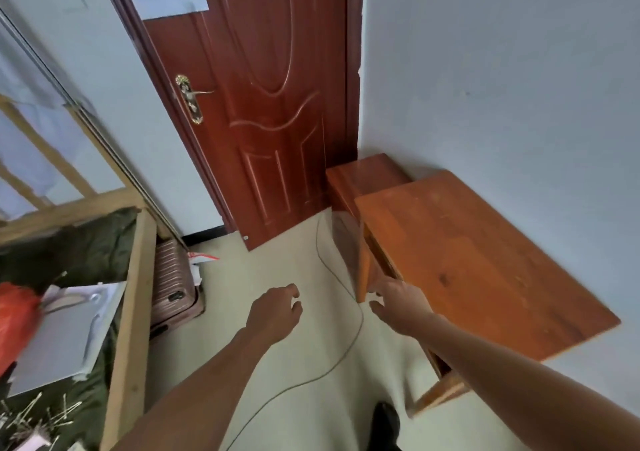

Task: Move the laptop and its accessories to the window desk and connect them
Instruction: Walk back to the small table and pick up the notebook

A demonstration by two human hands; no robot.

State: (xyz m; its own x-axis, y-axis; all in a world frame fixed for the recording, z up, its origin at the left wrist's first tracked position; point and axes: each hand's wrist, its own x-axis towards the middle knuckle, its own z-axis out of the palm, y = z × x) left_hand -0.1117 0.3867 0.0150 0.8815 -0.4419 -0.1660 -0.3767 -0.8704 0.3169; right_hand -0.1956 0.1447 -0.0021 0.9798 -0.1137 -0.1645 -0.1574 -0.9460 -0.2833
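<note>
A flat grey slab (65, 329), possibly the laptop, lies on a bed (130, 312) at the left edge. It is blurred, so whether it is a laptop cannot be told. Both hands are well apart from it, stretched forward over the floor.

The left hand (277, 308) hangs in the air with loosely curled fingers and holds nothing. The right hand (398, 303) has its fingers spread and holds nothing. It reaches to the near corner of a wooden counter (485, 260) on the right; whether the fingertips touch the corner cannot be told.

A thin cable (318, 242) runs along the floor from beside a dark red door (270, 104), past the counter's leg and back between the arms. Both of its ends are out of sight. A ribbed pink suitcase (173, 288) stands beside the bed.

The step in hand looks like a walk between pickups with nothing being carried. The next move likely calls for turning left to the bed, gripping the slab with both hands and lifting it level, while minding the cable underfoot.

No window shows, so whether this counter is the window desk is unclear. A red thing at the left edge is cut off and blurred, and the small litter on the bed is too fine to name.
</note>
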